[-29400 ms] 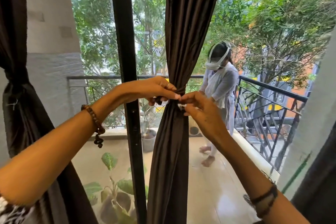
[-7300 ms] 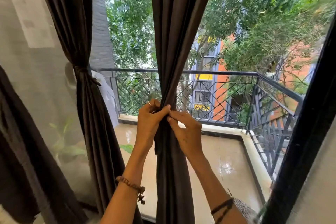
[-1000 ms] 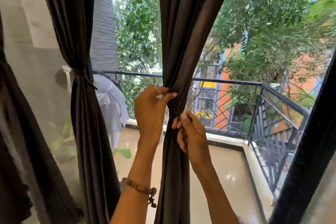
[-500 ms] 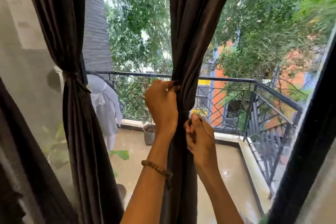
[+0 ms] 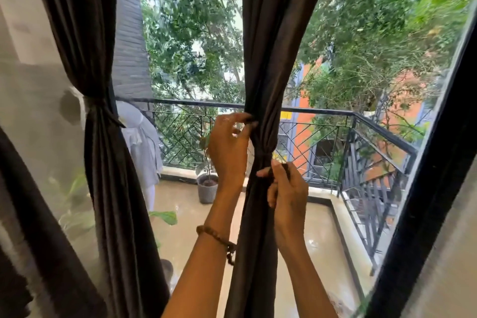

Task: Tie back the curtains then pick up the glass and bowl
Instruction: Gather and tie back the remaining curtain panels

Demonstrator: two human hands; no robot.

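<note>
The middle curtain [image 5: 268, 64] hangs straight down in front of me, its long axis vertical, from the top of the view to below my wrists. It is gathered to a narrow waist at about the height of the balcony railing [image 5: 322, 111] outside, where a thin dark tie [image 5: 264, 156] circles it. Above the waist the folds fan upward and outward; below, the cloth falls as one tight column between my forearms.

My left hand [image 5: 228, 148] is on the left edge of the bundle just above the tie, thumb and fingers [image 5: 242, 117] curled and pinching the fabric. My right hand [image 5: 286, 192] is just below the tie on the right, its fingers closed round a dark loose end of it; I cannot tell whether the knot is finished.

I judge the tying close to done, and the risk lies in letting go. If the tie is only wrapped and not locked, it would slacken once my right hand lets go, and the folds would spill open. Pulling the end too hard sideways could drag the waist off centre or slide the tie down the cloth.

To the left, a second curtain [image 5: 103, 137] is already cinched with its own band. Beyond the glass stand a potted plant [image 5: 207, 186] on the wet balcony floor [image 5: 317, 240] and trees behind. The black window frame [image 5: 433, 162] slants down the right side. Neither glass nor bowl is in sight.
</note>
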